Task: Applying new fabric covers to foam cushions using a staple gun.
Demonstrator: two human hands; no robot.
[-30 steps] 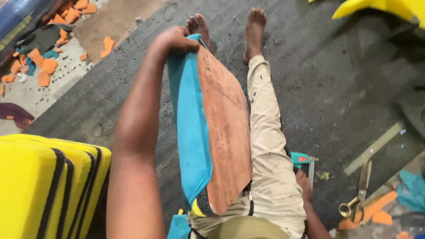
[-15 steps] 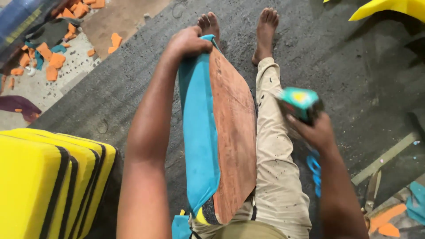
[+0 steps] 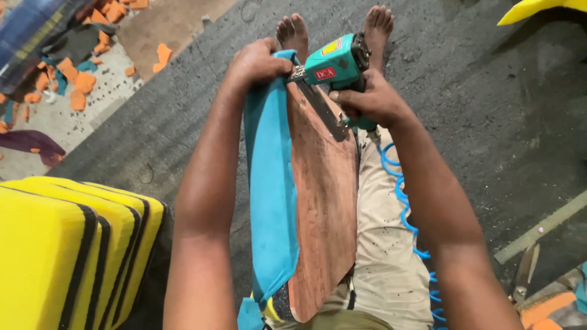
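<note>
Left hand [image 3: 260, 61] grips teal fabric [image 3: 269, 195] at board [image 3: 324, 208] top; right hand [image 3: 367, 98] clasps staple gun [image 3: 333, 64] beside it.

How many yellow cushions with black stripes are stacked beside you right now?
3 show in the stack at lower left: the nearest cushion, the middle cushion, and the far cushion next to the left forearm. More may be hidden past the picture's edge.

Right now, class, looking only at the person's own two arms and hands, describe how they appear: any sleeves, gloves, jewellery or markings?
Both arms are bare from the bottom edge of the picture to the fingertips, with no sleeve in view. The left hand and the right hand wear no gloves. No watch, bracelet or ring shows on either wrist or on the visible fingers, and no markings can be seen.
</note>
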